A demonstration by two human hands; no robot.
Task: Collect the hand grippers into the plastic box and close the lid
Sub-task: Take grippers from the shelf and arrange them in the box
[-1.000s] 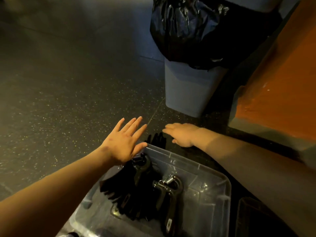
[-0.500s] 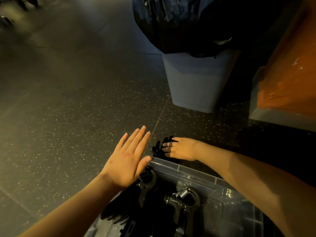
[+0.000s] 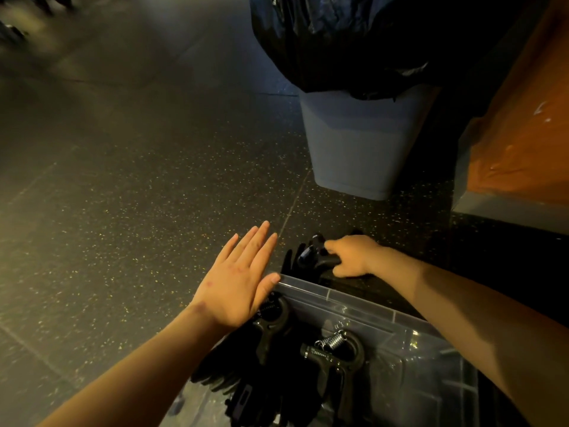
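A clear plastic box (image 3: 354, 306) sits open on the dark floor at the bottom of the view. Inside lie black hand grippers, one near the left wall (image 3: 271, 328) and one with a visible steel spring (image 3: 335, 352). Just beyond the box's far rim, my right hand (image 3: 351, 257) is closed around another black hand gripper (image 3: 311, 254) and holds it just above the floor. My left hand (image 3: 237, 282) hovers flat, fingers spread, over the box's far left corner, holding nothing. No lid is visible.
A grey bin (image 3: 360, 149) lined with a black bag (image 3: 338, 41) stands just past the box. An orange wall with a grey base (image 3: 517, 143) rises at the right. Speckled dark floor (image 3: 138, 195) stretches to the left.
My right hand, flat on the floor a second ago, has closed on the hand gripper beyond the box and raised its end. My left hand stayed flat and open over the box corner.
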